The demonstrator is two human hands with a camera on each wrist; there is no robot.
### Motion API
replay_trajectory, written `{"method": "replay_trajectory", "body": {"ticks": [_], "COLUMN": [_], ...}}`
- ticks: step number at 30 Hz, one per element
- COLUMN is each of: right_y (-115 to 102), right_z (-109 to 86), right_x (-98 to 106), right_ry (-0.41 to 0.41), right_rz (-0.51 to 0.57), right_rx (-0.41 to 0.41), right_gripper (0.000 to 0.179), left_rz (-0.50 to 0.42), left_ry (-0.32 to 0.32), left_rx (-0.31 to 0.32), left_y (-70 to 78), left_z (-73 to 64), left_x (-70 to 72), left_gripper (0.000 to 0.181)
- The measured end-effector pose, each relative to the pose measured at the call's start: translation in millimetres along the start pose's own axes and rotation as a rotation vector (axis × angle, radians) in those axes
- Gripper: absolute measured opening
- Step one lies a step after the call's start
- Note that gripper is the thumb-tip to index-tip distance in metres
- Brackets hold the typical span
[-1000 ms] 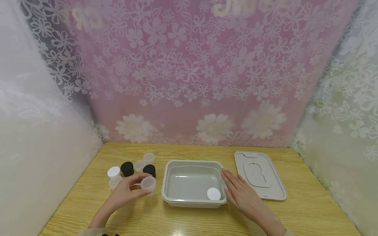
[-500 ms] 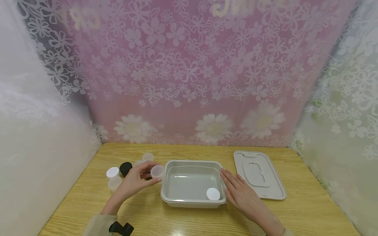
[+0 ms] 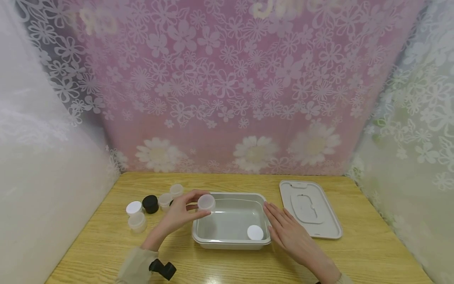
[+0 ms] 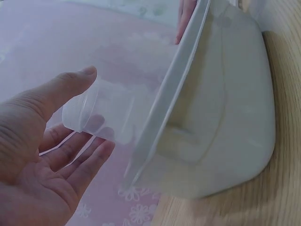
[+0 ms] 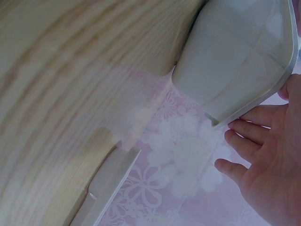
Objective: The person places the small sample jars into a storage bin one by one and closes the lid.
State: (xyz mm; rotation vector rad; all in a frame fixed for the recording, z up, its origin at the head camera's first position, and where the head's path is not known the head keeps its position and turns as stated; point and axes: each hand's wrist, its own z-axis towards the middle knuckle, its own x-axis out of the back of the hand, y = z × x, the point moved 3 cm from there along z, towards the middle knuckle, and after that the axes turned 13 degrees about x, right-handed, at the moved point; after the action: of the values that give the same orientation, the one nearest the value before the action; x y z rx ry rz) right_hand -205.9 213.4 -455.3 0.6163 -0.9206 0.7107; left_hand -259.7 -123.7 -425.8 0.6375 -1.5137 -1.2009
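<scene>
My left hand pinches a small clear plastic jar with a frosted lid between thumb and fingers, over the left side of a grey-white plastic box. In the left wrist view the jar lies sideways in the picture, beside the box's rim. A white-lidded jar sits inside the box at its near right corner. My right hand rests with straight fingers along the box's right rim. In the right wrist view those fingers touch the rim.
Left of the box stand a black-lidded jar, a white-lidded jar and several clear jars. Another black lid is mostly hidden behind my left hand. The box's flat lid lies to the right on the wooden table.
My left hand has carried the clear jar rightward from beside the other jars to above the box's left side. The right hand has stayed at the right rim.
</scene>
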Motion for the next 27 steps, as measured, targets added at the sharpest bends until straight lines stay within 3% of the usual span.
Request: {"method": "replay_trajectory", "body": {"ticks": [7,15,22,27], "right_y": [0,0,1,0], "right_z": [0.3,0.5,0.1,-0.3], "right_x": [1,0,-1,-2], "right_ry": [0.004,-0.017,-0.018,-0.029], "right_rz": [-0.016,-0.015,-0.015,-0.012], "right_rx": [0.005,-0.006,-0.008,-0.019], "right_gripper": [0.054,0.056,0.057,0.058], "left_rz": [0.022,0.083,0.148,0.218], "left_ry": [-0.058,-0.175,-0.257,-0.27], "left_rx": [0.016,-0.02,0.007,0.043], "left_y": [4.3,4.6,0.9,1.7], "left_z": [10.3,23.1,32.9,35.6], "left_x": [-23.6,-52.8,-72.7,-81.4], "left_gripper": [0.054,0.051,0.045,0.043]}}
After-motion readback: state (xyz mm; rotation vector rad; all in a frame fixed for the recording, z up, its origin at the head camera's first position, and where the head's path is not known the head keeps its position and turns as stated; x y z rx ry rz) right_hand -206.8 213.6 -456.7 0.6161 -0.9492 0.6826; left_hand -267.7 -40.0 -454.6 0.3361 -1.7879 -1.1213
